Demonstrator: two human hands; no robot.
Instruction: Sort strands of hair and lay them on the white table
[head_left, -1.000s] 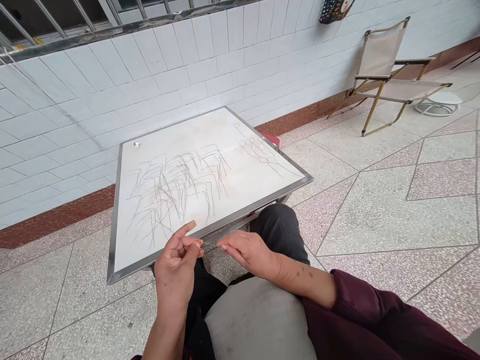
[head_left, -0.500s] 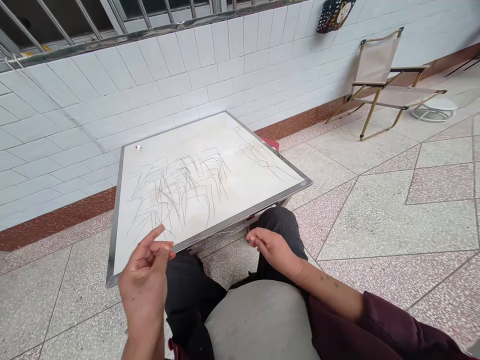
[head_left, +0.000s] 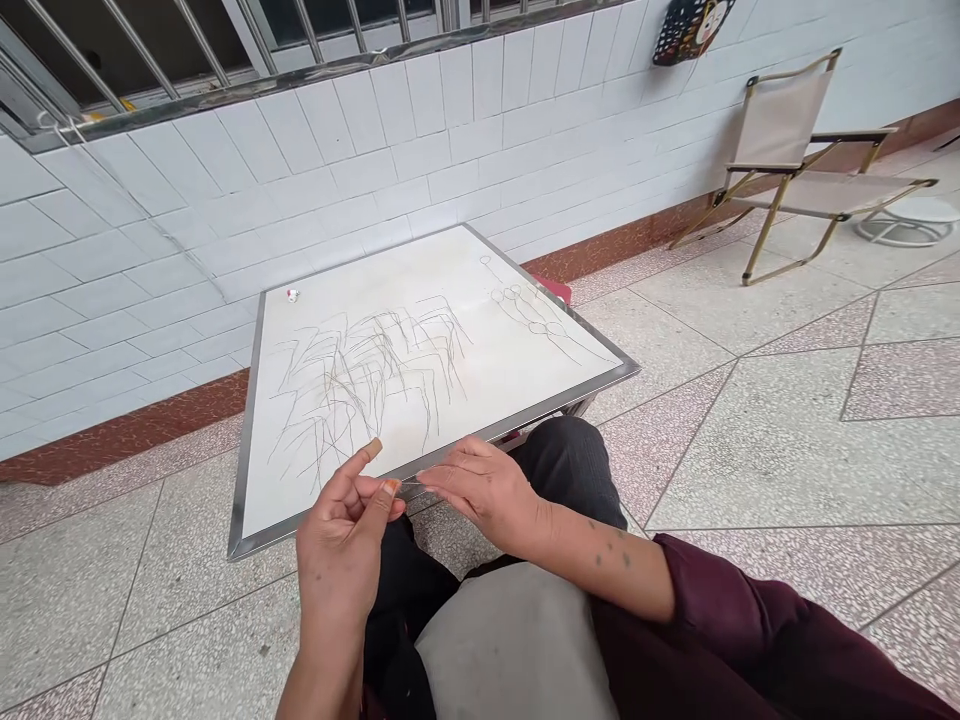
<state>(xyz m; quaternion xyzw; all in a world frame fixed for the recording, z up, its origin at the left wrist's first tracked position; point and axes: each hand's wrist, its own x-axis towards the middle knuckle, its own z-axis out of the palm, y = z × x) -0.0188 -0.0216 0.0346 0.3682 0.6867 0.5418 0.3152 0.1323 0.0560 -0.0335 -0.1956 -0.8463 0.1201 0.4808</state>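
No readable text or signs.

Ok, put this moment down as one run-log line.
Left hand: pinching thin strand | Right hand: at strand, grip unclear | Table: bent strands left, looped strands right

Left hand (head_left: pixel 341 560): thumb and forefinger pinch a thin strand (head_left: pixel 409 485) | right hand (head_left: pixel 491 492): just beside, fingertips together on it | white table (head_left: pixel 390 275): bent dark strands (head_left: pixel 390 362) mid-surface, looped strands (head_left: pixel 535 328) near right edge, small white-and-red item (head_left: pixel 292 296) by far left corner | folding chair (head_left: pixel 780 120), round stool (head_left: pixel 906 212): right, on floor
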